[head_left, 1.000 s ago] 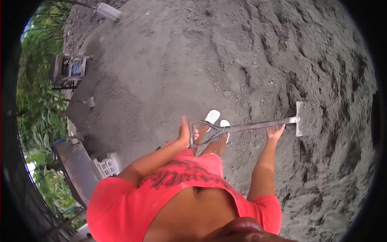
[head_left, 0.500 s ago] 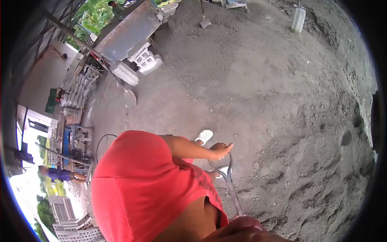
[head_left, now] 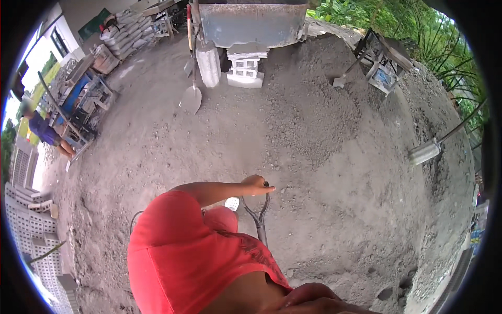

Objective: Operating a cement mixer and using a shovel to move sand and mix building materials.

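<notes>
My left hand [head_left: 255, 185] is closed on the D-shaped grip of a metal shovel [head_left: 260, 219], reaching across my red shirt. The shovel's shaft runs down from the grip and passes behind my body, so its blade is hidden. My right hand is out of sight below my torso. A white shoe [head_left: 231, 203] shows just beside the grip, on grey sandy ground.
Ahead stand a grey metal mixer hopper [head_left: 251, 23], a concrete block [head_left: 244, 74] and a white sack [head_left: 209, 64]. A spare shovel [head_left: 192, 97] leans there. A sand heap [head_left: 319, 110], a block machine [head_left: 381, 68], another shovel [head_left: 426, 152]. A person [head_left: 46, 132] by stacked blocks [head_left: 26, 225] at left.
The view swung round from the sand heap toward the mixer. Earlier both hands held the shovel with its blade in view; now only the left hand on the grip shows.
</notes>
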### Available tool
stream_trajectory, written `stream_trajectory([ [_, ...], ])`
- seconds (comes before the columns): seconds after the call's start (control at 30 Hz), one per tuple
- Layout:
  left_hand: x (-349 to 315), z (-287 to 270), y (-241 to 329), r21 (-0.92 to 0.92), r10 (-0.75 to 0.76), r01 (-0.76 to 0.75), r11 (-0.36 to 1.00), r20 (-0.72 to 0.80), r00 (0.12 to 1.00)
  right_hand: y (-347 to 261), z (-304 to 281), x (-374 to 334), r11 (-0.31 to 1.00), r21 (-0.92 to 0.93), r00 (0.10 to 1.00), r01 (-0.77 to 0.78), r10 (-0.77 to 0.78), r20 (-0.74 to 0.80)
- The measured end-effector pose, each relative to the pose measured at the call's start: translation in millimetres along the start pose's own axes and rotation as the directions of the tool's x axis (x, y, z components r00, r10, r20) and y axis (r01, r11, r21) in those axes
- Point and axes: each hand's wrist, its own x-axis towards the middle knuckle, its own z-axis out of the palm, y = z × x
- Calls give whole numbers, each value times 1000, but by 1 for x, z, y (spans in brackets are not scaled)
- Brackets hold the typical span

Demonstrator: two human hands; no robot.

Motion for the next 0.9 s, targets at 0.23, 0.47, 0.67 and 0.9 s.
stream_trajectory([
  [0.23, -16, -140, -126, -220, -192, 153, 963, -171, 966, 132, 62, -83, 970, -234, 984, -66, 102, 146],
  [0.47, -15, -238, -225, -524, -467, 331, 785, -149, 872, 246, 110, -128, 852, -494, 955, -172, 267, 127],
  [0.67, -15, -301, -302, -763, -637, 315, 564, -160, 754, 386, 225, -233, 670, -734, 931, -114, 331, 157],
  [0.9, 27, -376, -351, -931, -777, 156, 330, -174, 605, 569, 378, -350, 551, -830, 875, -85, 440, 203],
])
